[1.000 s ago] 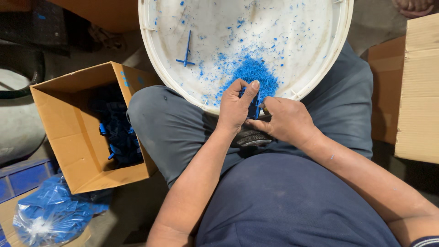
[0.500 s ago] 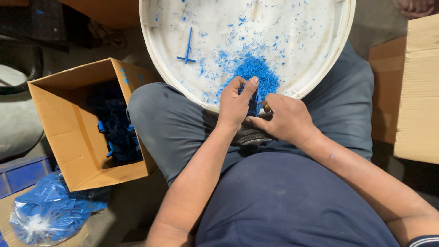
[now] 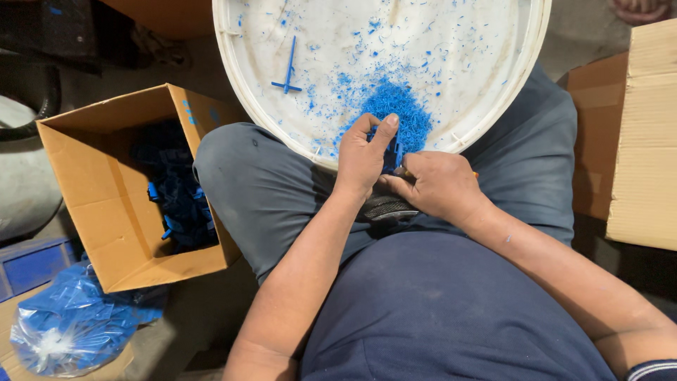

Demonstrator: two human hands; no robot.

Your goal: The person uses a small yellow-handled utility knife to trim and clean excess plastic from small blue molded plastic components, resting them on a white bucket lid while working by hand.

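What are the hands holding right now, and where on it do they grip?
Both hands, left hand and right hand, pinch one small blue plastic piece between fingertips; mostly covered, so the exact part cannot be told.

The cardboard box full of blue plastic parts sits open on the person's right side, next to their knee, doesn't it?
Not quite: the head view shows the cardboard box of blue plastic parts standing open on the person's left side, next to their knee. The left hand and right hand work over the white tray.

My small blue plastic part (image 3: 390, 156) stands nearly upright at the near rim of the white round tray (image 3: 486, 120), pinched between my fingers.
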